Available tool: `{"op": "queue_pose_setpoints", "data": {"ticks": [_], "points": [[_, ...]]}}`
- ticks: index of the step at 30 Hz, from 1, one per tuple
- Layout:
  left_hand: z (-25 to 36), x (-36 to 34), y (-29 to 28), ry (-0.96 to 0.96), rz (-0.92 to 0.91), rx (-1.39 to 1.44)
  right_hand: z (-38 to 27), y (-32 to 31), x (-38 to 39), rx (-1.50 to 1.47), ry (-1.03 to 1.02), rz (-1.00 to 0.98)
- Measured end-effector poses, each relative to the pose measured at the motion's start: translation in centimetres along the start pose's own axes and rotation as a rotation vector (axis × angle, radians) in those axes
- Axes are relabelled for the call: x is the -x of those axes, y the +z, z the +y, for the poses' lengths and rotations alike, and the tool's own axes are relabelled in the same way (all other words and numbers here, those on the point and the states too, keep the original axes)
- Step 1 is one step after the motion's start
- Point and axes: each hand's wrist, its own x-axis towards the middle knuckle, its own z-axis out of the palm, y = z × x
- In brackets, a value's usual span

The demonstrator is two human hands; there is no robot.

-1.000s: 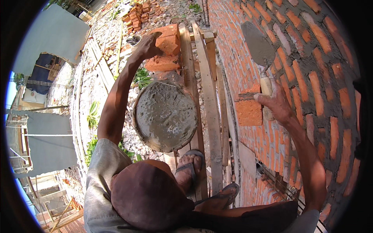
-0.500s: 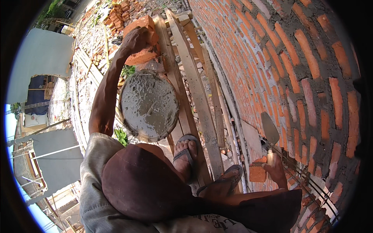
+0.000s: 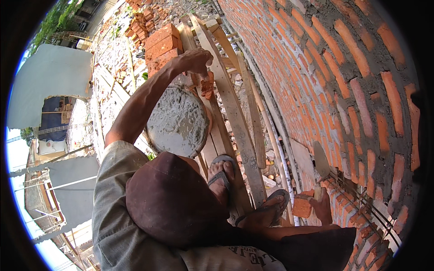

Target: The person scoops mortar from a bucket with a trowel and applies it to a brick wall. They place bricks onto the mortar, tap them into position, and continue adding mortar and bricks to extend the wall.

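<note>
Two hands were busy as we looked down from the scaffold, going left to right. Far left hung a pale grey tarpaulin sheet [image 3: 49, 86], then a stack of red clay bricks [image 3: 160, 45] on the rough wooden scaffold planks [image 3: 235, 117]. Our left hand [image 3: 195, 61] was clenched over a broken red brick piece [image 3: 207, 86], lifting it just above the round pan of grey mortar [image 3: 177, 122], with our grey sandals [image 3: 221, 174] below it. Further right, our right hand [image 3: 323, 205] gripped a steel trowel with a pale handle [image 3: 320, 165], its blade tilted up against the red brick wall with grey mortar joints [image 3: 361, 90], and touched a whole orange brick [image 3: 302, 205] low beside the wall. We judged that the brick piece could slip from the fingers and fall into the mortar or off the planks, since the grasp looked one-sided. Half a second earlier the left hand rested on the stack itself; since then it had drawn back towards the pan, carrying the piece, while the right hand had stayed low.
</note>
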Motion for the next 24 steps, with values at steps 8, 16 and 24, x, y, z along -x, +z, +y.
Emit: {"op": "queue_pose_setpoints", "data": {"ticks": [8,16,24], "points": [[-17.4,3.7,-0.8,-0.809,0.454,0.333,-3.1,-0.5,0.2,0.018,0.050,0.006],[-18.6,9.1,5.3,-0.743,0.321,0.957,-3.3,-0.2,-1.6,-0.030,0.072,-0.040],[-13.3,9.5,5.5,-0.744,0.163,0.797,-4.3,-0.6,-3.3,0.088,0.181,-0.111]]}}
